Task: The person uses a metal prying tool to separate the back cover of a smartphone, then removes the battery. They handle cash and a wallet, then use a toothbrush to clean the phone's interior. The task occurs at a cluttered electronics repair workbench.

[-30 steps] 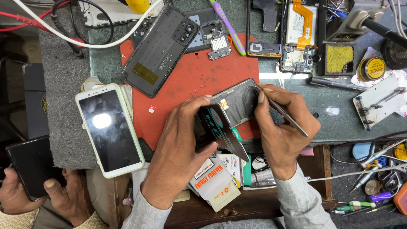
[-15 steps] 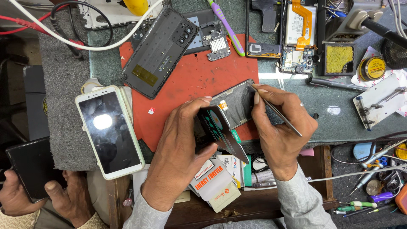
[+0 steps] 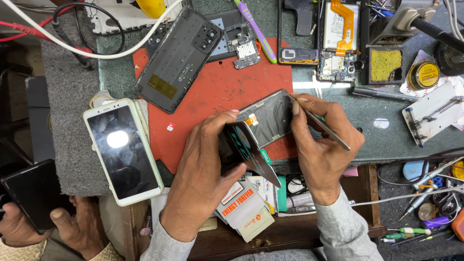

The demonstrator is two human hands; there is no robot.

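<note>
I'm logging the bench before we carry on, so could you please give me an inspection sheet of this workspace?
Surface: red mat on a grey-green bench top.
Job's things: opened phone frame, tilted; plastic card; thin metal tool.
Hands: left hand grips the card and steadies the frame; right hand holds the tool, tip at the frame's upper edge.
Clutter: black back cover, white phone, small circuit board, purple toothbrush, opened phone with orange flex, yellow sponge, round tin.
Cables: white cable, red lead, black lead.
Surroundings: another person's hands hold a dark phone.
</note>
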